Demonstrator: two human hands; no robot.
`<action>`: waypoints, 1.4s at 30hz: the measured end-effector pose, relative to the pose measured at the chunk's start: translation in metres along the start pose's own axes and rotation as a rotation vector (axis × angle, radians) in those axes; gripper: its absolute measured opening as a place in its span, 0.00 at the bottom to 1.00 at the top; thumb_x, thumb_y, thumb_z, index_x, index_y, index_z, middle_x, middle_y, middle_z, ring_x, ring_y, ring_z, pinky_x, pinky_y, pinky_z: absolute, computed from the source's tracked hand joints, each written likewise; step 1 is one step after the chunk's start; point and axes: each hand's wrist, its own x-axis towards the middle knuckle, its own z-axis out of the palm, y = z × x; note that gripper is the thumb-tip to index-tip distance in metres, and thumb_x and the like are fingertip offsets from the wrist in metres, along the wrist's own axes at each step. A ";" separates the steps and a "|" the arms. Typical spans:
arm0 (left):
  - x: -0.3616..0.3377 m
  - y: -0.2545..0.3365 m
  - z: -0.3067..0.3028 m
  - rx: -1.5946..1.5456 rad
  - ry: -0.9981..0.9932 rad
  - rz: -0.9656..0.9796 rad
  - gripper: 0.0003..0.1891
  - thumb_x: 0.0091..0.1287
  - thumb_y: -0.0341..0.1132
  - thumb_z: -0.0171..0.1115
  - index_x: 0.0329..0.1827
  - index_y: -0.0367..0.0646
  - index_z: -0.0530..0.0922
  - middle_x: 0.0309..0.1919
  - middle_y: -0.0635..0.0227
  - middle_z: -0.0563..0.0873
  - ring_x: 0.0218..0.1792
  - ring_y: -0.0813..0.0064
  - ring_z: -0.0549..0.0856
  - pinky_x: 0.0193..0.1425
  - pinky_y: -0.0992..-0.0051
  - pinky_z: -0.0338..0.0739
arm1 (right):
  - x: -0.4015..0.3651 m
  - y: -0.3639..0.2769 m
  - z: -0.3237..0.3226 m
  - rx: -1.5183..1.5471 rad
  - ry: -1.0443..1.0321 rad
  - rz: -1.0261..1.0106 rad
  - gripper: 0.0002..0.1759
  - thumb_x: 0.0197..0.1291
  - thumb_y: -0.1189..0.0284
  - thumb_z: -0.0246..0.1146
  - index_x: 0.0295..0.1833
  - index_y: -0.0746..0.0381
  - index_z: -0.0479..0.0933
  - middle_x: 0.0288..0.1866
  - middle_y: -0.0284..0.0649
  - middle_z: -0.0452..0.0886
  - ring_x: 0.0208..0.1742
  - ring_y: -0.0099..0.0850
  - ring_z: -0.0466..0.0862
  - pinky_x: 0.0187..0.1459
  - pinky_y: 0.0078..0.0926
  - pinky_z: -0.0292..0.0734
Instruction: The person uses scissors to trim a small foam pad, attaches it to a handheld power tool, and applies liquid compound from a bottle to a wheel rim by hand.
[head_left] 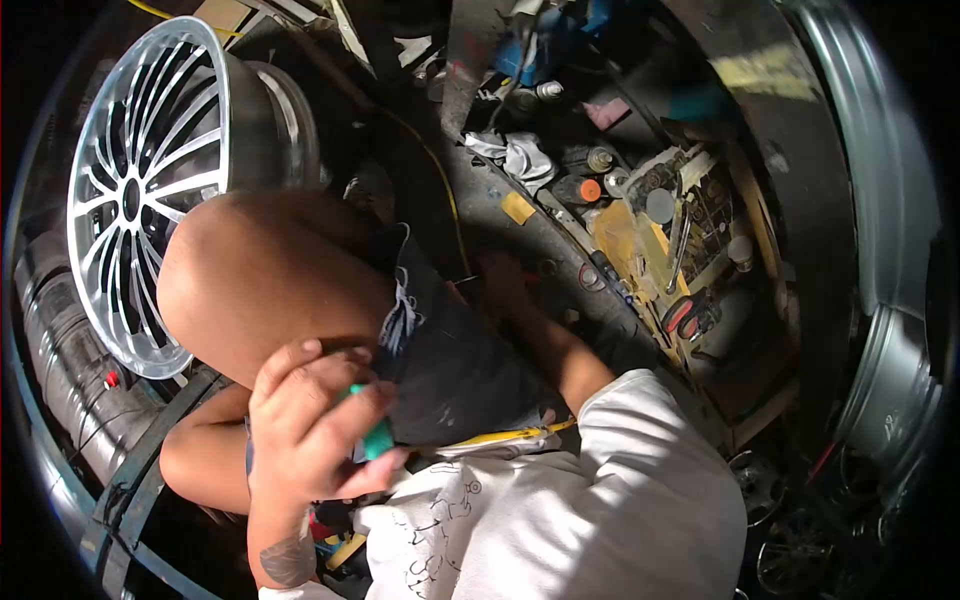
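Note:
My left hand (pixel 315 415) is raised in front of my bent knee, its fingers curled around a small green object (pixel 377 425), of which only a part shows between fingers and thumb; I cannot tell what kind of thing it is. Past the edge of my dark shorts, my right hand (pixel 502 283) reaches down into the shadow near the floor, with the fingers lost in the dark. A yellow cable (pixel 440 175) runs down close to it. At the upper left stands a silver multi-spoke wheel rim (pixel 133 200), its rear barrel turned toward my knee.
On the right, a low work surface holds pliers with red handles (pixel 690 317), an orange-capped can (pixel 588 190), a white rag (pixel 515 158) and scattered tools. A grey tank (pixel 75 340) lies at left beside a metal frame (pixel 150 480). More rims (pixel 790 550) sit lower right.

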 end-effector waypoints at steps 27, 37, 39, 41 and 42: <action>0.008 -0.003 0.034 0.305 0.098 0.038 0.17 0.61 0.57 0.64 0.46 0.60 0.84 0.36 0.74 0.84 0.39 0.74 0.85 0.62 0.63 0.70 | -0.003 0.024 -0.130 0.047 0.421 0.400 0.30 0.52 0.65 0.72 0.62 0.54 0.73 0.59 0.47 0.74 0.64 0.50 0.73 0.61 0.52 0.70; 0.009 -0.003 0.039 0.316 0.111 0.081 0.21 0.58 0.57 0.66 0.48 0.57 0.83 0.37 0.72 0.84 0.41 0.71 0.85 0.64 0.60 0.69 | 0.051 0.006 -0.136 0.362 0.442 0.325 0.25 0.50 0.65 0.73 0.54 0.57 0.75 0.51 0.48 0.80 0.54 0.53 0.80 0.55 0.51 0.76; 0.009 -0.003 0.038 0.312 0.075 0.091 0.23 0.58 0.56 0.65 0.52 0.53 0.81 0.39 0.66 0.84 0.43 0.66 0.85 0.66 0.56 0.69 | 0.059 0.000 -0.134 0.385 0.416 0.320 0.25 0.51 0.66 0.71 0.56 0.55 0.75 0.54 0.49 0.81 0.56 0.53 0.81 0.55 0.51 0.77; 0.011 -0.003 0.039 0.312 0.081 0.095 0.23 0.58 0.56 0.65 0.52 0.53 0.81 0.39 0.66 0.84 0.43 0.66 0.85 0.66 0.56 0.69 | 0.057 -0.014 -0.151 0.297 0.374 0.362 0.25 0.52 0.67 0.70 0.58 0.54 0.75 0.56 0.49 0.80 0.58 0.53 0.81 0.56 0.51 0.77; 0.014 -0.002 0.041 0.314 0.104 0.093 0.22 0.58 0.57 0.65 0.50 0.55 0.82 0.38 0.69 0.84 0.41 0.68 0.85 0.65 0.57 0.69 | 0.060 -0.012 -0.151 0.326 0.343 0.378 0.26 0.53 0.67 0.69 0.60 0.52 0.75 0.57 0.50 0.80 0.59 0.53 0.80 0.57 0.51 0.77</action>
